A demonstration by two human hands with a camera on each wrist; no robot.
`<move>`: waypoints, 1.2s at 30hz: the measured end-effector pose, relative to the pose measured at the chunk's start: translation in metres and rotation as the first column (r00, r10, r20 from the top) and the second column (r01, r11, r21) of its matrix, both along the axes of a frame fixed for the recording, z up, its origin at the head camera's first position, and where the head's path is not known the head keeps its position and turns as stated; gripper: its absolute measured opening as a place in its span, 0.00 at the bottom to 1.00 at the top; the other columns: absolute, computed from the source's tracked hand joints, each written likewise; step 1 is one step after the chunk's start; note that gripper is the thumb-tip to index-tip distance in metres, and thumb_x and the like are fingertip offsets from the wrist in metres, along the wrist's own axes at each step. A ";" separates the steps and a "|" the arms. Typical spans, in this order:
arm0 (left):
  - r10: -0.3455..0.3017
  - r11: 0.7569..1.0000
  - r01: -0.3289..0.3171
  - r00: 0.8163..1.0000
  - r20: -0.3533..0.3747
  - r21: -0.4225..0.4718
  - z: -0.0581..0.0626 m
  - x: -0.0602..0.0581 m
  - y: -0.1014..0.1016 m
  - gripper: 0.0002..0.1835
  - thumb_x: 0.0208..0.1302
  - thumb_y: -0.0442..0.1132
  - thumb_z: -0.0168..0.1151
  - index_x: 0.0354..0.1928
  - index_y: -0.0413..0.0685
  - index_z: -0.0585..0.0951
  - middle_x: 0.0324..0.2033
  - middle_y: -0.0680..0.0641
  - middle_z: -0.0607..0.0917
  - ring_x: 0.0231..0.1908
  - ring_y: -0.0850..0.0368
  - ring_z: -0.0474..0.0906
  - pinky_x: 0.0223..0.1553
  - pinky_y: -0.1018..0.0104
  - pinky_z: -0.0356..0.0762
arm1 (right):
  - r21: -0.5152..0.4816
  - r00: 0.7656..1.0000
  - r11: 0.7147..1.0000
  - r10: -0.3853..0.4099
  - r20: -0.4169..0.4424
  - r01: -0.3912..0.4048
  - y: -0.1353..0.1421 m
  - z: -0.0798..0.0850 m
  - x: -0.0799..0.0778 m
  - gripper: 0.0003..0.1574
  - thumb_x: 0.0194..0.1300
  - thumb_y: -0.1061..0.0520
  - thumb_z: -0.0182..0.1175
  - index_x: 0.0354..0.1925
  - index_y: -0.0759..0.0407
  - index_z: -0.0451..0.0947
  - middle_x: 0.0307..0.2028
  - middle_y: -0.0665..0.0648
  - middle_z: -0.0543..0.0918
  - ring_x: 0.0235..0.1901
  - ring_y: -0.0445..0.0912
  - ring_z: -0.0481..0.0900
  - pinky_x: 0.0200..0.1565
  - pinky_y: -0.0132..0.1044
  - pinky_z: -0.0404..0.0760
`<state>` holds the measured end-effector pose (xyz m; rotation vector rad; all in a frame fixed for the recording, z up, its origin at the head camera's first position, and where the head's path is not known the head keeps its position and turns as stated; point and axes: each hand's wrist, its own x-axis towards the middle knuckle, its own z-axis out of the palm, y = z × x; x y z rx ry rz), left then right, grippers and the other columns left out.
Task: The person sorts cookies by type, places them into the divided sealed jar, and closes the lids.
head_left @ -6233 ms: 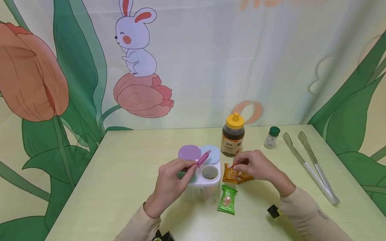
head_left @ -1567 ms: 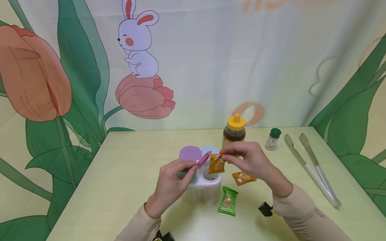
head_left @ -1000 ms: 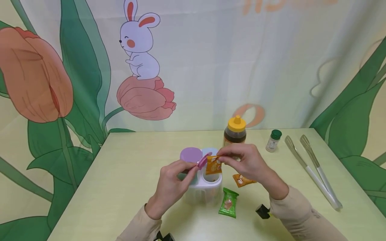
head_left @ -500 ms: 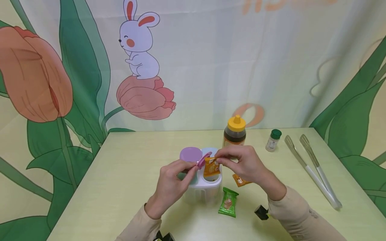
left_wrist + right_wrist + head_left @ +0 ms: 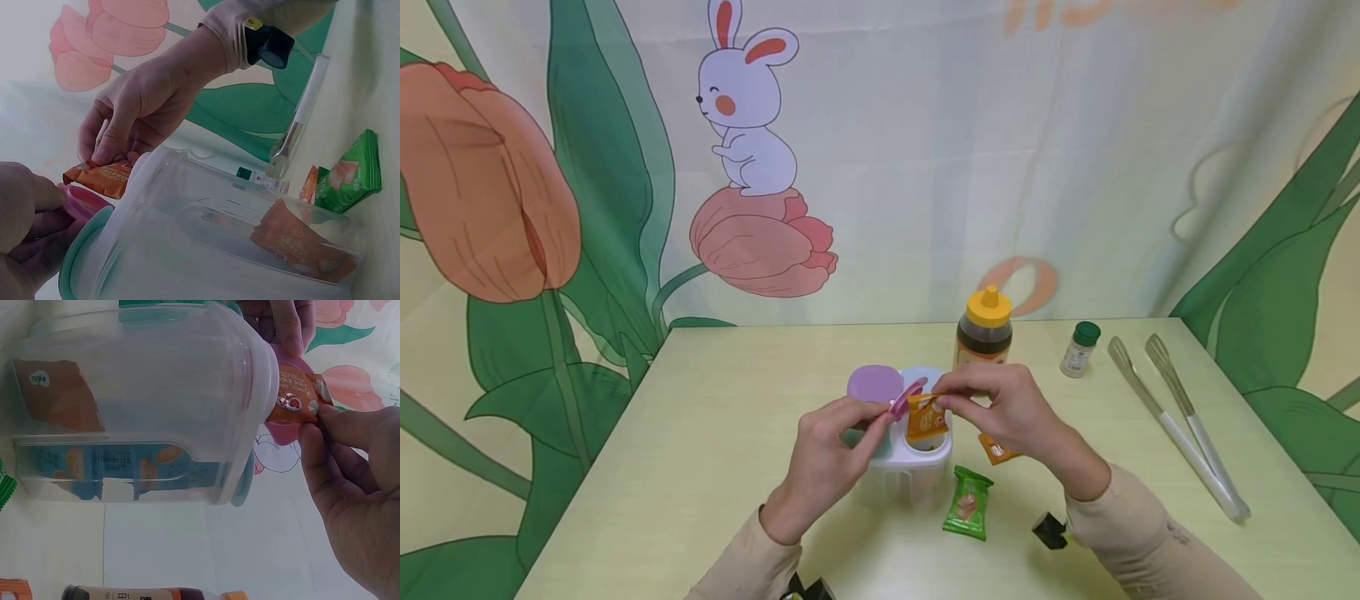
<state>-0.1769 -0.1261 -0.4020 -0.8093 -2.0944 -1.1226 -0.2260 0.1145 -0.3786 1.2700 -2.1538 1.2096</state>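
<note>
A clear plastic storage box [image 5: 895, 487] with a white rim and colored round lids stands mid-table. My left hand [image 5: 827, 458] pinches its pink lid [image 5: 907, 398], holding it tilted up beside a round opening. Over that opening my right hand [image 5: 1011, 408] pinches an orange snack packet [image 5: 927, 422] by its top corner, the lower edge right at the opening. Through the wall, the left wrist view shows another orange packet [image 5: 300, 247] inside; blue packets [image 5: 119, 465] show in the right wrist view. On the table lie an orange packet [image 5: 996, 450], partly behind my right hand, and a green packet [image 5: 968, 504].
Behind my right hand stands a dark honey bottle [image 5: 985, 335] with a yellow cap. Farther right are a small green-capped shaker [image 5: 1079, 352] and long metal tongs [image 5: 1191, 446]. A printed curtain [image 5: 895, 167] hangs along the table's back edge.
My right hand has lifted an orange packet from the table and carried it left over the opening, lowering slightly since a second ago. My left hand keeps holding up the pink lid.
</note>
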 end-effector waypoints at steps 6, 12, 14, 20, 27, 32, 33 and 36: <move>-0.002 1.000 0.002 1.000 -0.022 0.005 0.000 -0.001 0.000 0.04 0.57 0.29 0.69 0.35 0.39 0.86 0.30 0.48 0.88 0.28 0.62 0.83 0.32 0.79 0.80 | -0.010 0.999 1.000 0.018 -0.028 -0.019 -0.001 -0.002 0.000 0.13 0.53 0.69 0.70 0.37 0.56 0.85 0.33 0.52 0.87 0.31 0.40 0.82 0.36 0.25 0.82; 0.000 1.000 0.000 1.000 -0.024 0.003 0.000 -0.001 0.000 0.04 0.56 0.29 0.69 0.35 0.40 0.86 0.30 0.48 0.88 0.29 0.63 0.83 0.32 0.79 0.80 | -0.010 1.000 1.000 0.008 -0.020 -0.009 -0.001 -0.002 0.001 0.13 0.53 0.68 0.71 0.37 0.56 0.85 0.33 0.51 0.87 0.30 0.39 0.81 0.35 0.26 0.81; 0.000 1.000 0.000 1.000 -0.024 0.001 0.001 -0.001 0.000 0.04 0.57 0.30 0.69 0.35 0.40 0.87 0.30 0.48 0.88 0.29 0.63 0.83 0.32 0.79 0.80 | -0.007 1.000 1.000 0.006 -0.015 -0.006 -0.001 -0.001 0.002 0.13 0.53 0.68 0.70 0.37 0.55 0.85 0.33 0.51 0.87 0.29 0.39 0.81 0.34 0.26 0.81; -0.002 1.000 0.002 1.000 -0.018 -0.002 0.001 -0.002 0.001 0.04 0.58 0.30 0.69 0.36 0.40 0.87 0.31 0.48 0.88 0.29 0.63 0.83 0.33 0.79 0.80 | 0.003 1.000 1.000 0.002 -0.006 -0.002 -0.001 -0.002 0.002 0.13 0.54 0.68 0.70 0.37 0.55 0.85 0.33 0.51 0.87 0.29 0.39 0.81 0.33 0.29 0.82; 0.004 1.000 -0.004 1.000 -0.015 -0.004 0.001 -0.001 0.001 0.04 0.58 0.31 0.69 0.36 0.40 0.87 0.31 0.49 0.88 0.29 0.63 0.83 0.32 0.79 0.80 | 0.004 1.000 1.000 0.014 -0.025 -0.014 -0.003 -0.004 0.003 0.14 0.53 0.69 0.71 0.37 0.54 0.85 0.32 0.50 0.87 0.29 0.39 0.79 0.32 0.29 0.80; 0.006 1.000 -0.006 1.000 -0.015 -0.007 0.001 0.000 0.001 0.05 0.57 0.30 0.70 0.36 0.40 0.87 0.30 0.48 0.88 0.29 0.63 0.83 0.31 0.79 0.80 | 0.002 0.999 1.000 0.018 -0.044 -0.018 -0.004 -0.007 0.002 0.14 0.52 0.68 0.71 0.37 0.54 0.85 0.31 0.50 0.86 0.29 0.38 0.79 0.31 0.27 0.79; 0.007 1.000 -0.007 1.000 -0.015 -0.006 0.001 0.000 0.001 0.05 0.57 0.30 0.70 0.36 0.40 0.87 0.30 0.48 0.88 0.29 0.63 0.83 0.31 0.78 0.80 | 0.002 0.999 1.000 0.016 -0.046 -0.016 -0.005 -0.008 0.002 0.14 0.52 0.68 0.71 0.37 0.54 0.85 0.31 0.50 0.86 0.29 0.39 0.79 0.32 0.28 0.80; 0.006 1.000 -0.006 1.000 -0.017 -0.003 0.000 -0.001 0.001 0.05 0.56 0.30 0.70 0.36 0.40 0.87 0.30 0.48 0.88 0.28 0.63 0.83 0.31 0.78 0.80 | 0.002 0.999 1.000 0.017 -0.035 -0.017 -0.005 -0.010 0.003 0.14 0.51 0.68 0.72 0.37 0.55 0.85 0.31 0.51 0.86 0.29 0.39 0.80 0.32 0.29 0.81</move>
